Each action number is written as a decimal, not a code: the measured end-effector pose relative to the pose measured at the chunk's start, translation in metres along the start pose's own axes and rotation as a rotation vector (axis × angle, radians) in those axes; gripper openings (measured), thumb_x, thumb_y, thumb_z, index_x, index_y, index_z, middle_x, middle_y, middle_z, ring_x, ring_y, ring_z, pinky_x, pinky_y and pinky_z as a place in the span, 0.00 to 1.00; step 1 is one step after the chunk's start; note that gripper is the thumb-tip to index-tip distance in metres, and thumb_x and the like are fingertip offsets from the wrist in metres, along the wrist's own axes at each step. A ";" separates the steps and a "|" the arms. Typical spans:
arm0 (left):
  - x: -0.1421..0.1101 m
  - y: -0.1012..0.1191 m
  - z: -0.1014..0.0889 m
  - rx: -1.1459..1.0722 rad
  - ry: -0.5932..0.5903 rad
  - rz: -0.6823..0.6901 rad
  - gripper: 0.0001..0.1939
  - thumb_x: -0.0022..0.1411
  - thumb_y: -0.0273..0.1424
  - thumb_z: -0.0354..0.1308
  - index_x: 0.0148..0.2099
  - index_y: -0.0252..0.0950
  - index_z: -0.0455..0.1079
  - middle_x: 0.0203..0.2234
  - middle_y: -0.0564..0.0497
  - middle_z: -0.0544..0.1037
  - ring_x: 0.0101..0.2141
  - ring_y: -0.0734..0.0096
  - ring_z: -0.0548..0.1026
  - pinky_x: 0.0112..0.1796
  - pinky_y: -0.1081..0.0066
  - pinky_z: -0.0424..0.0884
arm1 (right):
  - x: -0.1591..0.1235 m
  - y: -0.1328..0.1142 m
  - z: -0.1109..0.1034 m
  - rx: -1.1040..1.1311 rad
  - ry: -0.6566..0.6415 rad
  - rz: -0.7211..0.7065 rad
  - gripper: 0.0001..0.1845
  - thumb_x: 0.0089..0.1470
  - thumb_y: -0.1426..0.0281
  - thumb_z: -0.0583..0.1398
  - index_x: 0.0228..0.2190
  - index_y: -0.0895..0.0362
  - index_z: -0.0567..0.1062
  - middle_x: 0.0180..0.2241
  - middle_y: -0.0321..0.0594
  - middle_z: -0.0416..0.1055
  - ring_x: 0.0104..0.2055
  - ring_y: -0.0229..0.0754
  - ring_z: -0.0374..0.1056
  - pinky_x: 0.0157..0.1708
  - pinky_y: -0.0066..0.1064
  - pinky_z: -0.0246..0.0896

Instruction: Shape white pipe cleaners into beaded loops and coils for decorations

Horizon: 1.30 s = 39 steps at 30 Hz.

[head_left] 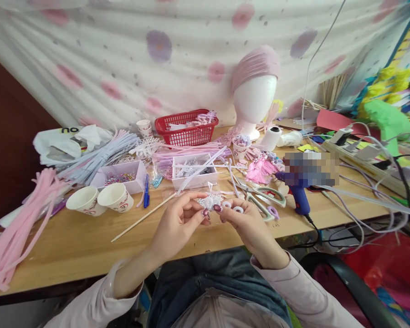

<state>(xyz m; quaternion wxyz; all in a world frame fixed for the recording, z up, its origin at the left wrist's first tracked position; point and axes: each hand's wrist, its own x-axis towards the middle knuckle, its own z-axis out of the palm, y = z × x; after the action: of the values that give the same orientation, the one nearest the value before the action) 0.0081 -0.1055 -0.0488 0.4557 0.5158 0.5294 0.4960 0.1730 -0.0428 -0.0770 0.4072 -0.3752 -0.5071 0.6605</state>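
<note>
The left hand (pixel 177 221) and right hand (pixel 248 223) pinch a small white beaded piece (pixel 209 202), each grip nearly closed, likely needing light, steady pressure.

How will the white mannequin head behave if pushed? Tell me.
The mannequin head looks like foam, so it's probably light for its size. It may tip, being wider above than at the neck, though the flared base should help.

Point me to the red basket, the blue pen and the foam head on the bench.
Red basket (pixel 187 136): head view, on the front lattice wall.
Blue pen (pixel 146 193): head view, on the middle of the barrel.
Foam head (pixel 254 101): head view, on the white face below the pink wrap.
</note>
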 end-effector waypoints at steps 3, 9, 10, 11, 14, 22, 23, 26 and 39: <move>-0.001 0.000 0.004 -0.015 0.035 -0.013 0.14 0.62 0.37 0.60 0.47 0.35 0.68 0.26 0.53 0.77 0.26 0.72 0.78 0.30 0.72 0.76 | -0.002 0.000 0.002 -0.030 -0.040 -0.040 0.19 0.42 0.58 0.71 0.19 0.59 0.73 0.18 0.32 0.66 0.22 0.33 0.58 0.24 0.27 0.52; -0.004 -0.005 0.010 -0.001 0.077 0.039 0.10 0.64 0.35 0.57 0.44 0.35 0.72 0.28 0.52 0.77 0.24 0.75 0.76 0.28 0.74 0.75 | -0.008 -0.003 0.011 0.042 -0.164 -0.087 0.19 0.50 0.55 0.67 0.25 0.58 0.72 0.22 0.34 0.70 0.20 0.34 0.64 0.19 0.26 0.61; -0.005 -0.007 0.011 -0.016 0.082 0.036 0.10 0.63 0.35 0.57 0.43 0.35 0.72 0.29 0.52 0.78 0.25 0.75 0.76 0.28 0.74 0.75 | -0.008 -0.002 0.012 0.057 -0.150 -0.089 0.19 0.51 0.55 0.67 0.25 0.58 0.72 0.22 0.35 0.70 0.21 0.35 0.65 0.19 0.26 0.63; -0.006 -0.009 0.012 -0.042 0.084 0.028 0.10 0.63 0.35 0.58 0.44 0.35 0.72 0.31 0.51 0.78 0.25 0.74 0.76 0.29 0.73 0.76 | -0.009 -0.001 0.013 0.067 -0.127 -0.100 0.18 0.51 0.56 0.67 0.25 0.58 0.72 0.22 0.35 0.71 0.21 0.35 0.66 0.19 0.26 0.64; -0.010 -0.014 0.014 -0.117 0.089 0.010 0.15 0.60 0.34 0.62 0.49 0.37 0.71 0.34 0.52 0.78 0.27 0.73 0.78 0.30 0.72 0.77 | -0.011 0.003 0.014 0.076 -0.050 -0.160 0.16 0.52 0.59 0.66 0.25 0.57 0.73 0.21 0.34 0.69 0.21 0.35 0.65 0.19 0.26 0.62; -0.019 -0.018 0.026 -0.105 0.221 0.070 0.10 0.61 0.32 0.61 0.44 0.35 0.75 0.32 0.50 0.80 0.29 0.72 0.79 0.34 0.73 0.77 | -0.018 0.016 0.019 0.160 0.001 -0.218 0.11 0.54 0.61 0.65 0.27 0.56 0.76 0.22 0.34 0.70 0.22 0.35 0.64 0.22 0.26 0.62; -0.020 -0.019 0.029 -0.124 0.247 0.066 0.11 0.61 0.32 0.61 0.45 0.35 0.75 0.32 0.50 0.80 0.29 0.72 0.79 0.34 0.73 0.77 | -0.018 0.017 0.020 0.190 0.001 -0.208 0.10 0.54 0.61 0.65 0.28 0.56 0.76 0.22 0.34 0.70 0.23 0.36 0.65 0.23 0.27 0.63; -0.025 -0.025 0.036 -0.158 0.282 0.067 0.15 0.62 0.32 0.60 0.51 0.35 0.72 0.34 0.49 0.80 0.32 0.70 0.79 0.37 0.72 0.77 | -0.020 0.019 0.019 0.189 0.003 -0.214 0.11 0.55 0.61 0.65 0.28 0.55 0.76 0.21 0.33 0.68 0.23 0.36 0.64 0.25 0.27 0.62; -0.021 -0.038 0.035 0.211 0.401 0.372 0.15 0.59 0.24 0.62 0.49 0.33 0.77 0.29 0.50 0.81 0.26 0.74 0.79 0.31 0.75 0.79 | -0.022 0.028 0.019 0.158 0.085 -0.238 0.15 0.55 0.63 0.66 0.22 0.57 0.73 0.21 0.33 0.65 0.25 0.35 0.59 0.26 0.27 0.54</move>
<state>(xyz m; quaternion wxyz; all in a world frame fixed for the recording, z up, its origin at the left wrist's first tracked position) 0.0407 -0.1239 -0.0901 0.1871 0.5402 0.5537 0.6054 0.1600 -0.0744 -0.0983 0.5321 -0.3067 -0.4766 0.6290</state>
